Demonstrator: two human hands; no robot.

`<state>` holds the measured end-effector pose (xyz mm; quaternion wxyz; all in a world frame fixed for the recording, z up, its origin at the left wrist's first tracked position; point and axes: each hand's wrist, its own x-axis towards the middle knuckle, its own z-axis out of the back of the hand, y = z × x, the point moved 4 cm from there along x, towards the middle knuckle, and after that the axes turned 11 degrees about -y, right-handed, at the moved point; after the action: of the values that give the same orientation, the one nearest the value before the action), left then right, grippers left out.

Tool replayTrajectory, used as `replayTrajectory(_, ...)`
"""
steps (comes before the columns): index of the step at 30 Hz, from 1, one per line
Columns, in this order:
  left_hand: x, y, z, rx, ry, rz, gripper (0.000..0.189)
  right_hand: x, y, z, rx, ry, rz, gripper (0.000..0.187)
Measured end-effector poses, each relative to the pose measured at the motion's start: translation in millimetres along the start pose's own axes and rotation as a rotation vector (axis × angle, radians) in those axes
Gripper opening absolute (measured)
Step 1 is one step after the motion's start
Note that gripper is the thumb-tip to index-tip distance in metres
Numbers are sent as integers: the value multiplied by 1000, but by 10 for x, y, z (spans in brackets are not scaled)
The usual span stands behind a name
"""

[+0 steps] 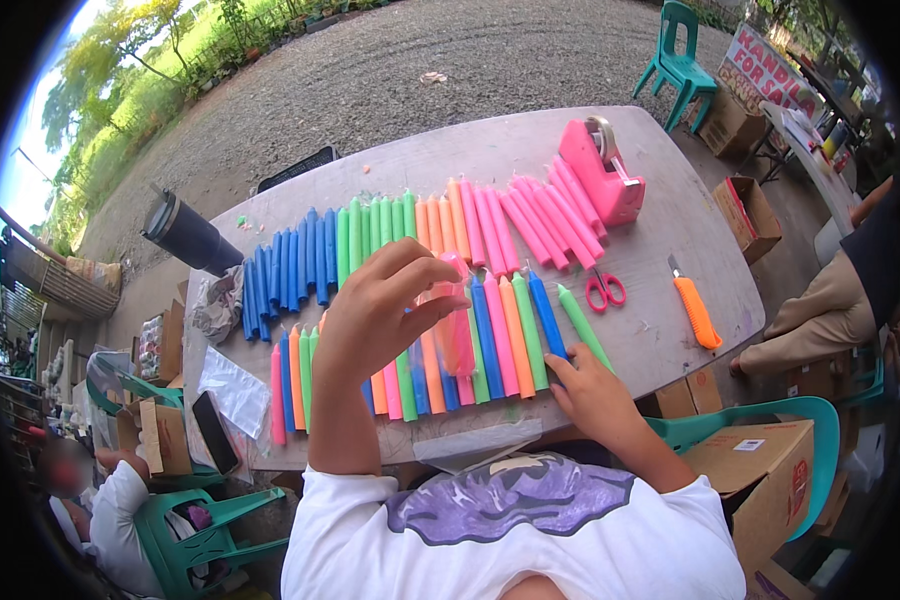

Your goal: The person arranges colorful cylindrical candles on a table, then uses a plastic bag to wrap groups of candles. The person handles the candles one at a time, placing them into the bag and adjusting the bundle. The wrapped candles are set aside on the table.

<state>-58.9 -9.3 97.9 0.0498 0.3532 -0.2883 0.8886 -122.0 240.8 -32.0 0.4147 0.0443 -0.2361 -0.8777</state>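
Note:
Raised over the middle of the table, my left hand (382, 304) pinches the top of a clear plastic wrapper with a pink candle (459, 341) showing in it; motion blurs it, and other contents cannot be made out. My right hand (592, 390) rests at the table's near edge, its fingers around the lower end of a blue candle (546, 311). Just right of that, a green candle (579, 322) lies slanted. A near row of mixed-colour candles (499, 334) runs left beneath my left hand, which hides part of it. Behind lies a row sorted by colour, with blue candles (292, 262) leftmost.
A pink tape dispenser (604, 180), red-handled scissors (606, 291) and an orange utility knife (696, 311) lie to the right. Leftward are a dark tumbler (191, 232), crumpled cloth (220, 304), plastic bags (232, 390) and a phone (214, 431). A boxed chair (817, 450) stands close right; people are at both sides.

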Motion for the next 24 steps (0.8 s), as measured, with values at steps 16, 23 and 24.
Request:
replayTrajectory(16,-110,-327,228,-37,-12,-104,41,855,626,314,1321,264,-5,34)
replayTrajectory(23,-149,-93,156,-238,163,308,30,879,599,288,1253,246,134,35)
replayTrajectory(24,-162,-63,137,-275,225,349,29,884,574,282,1228,235,162,35)
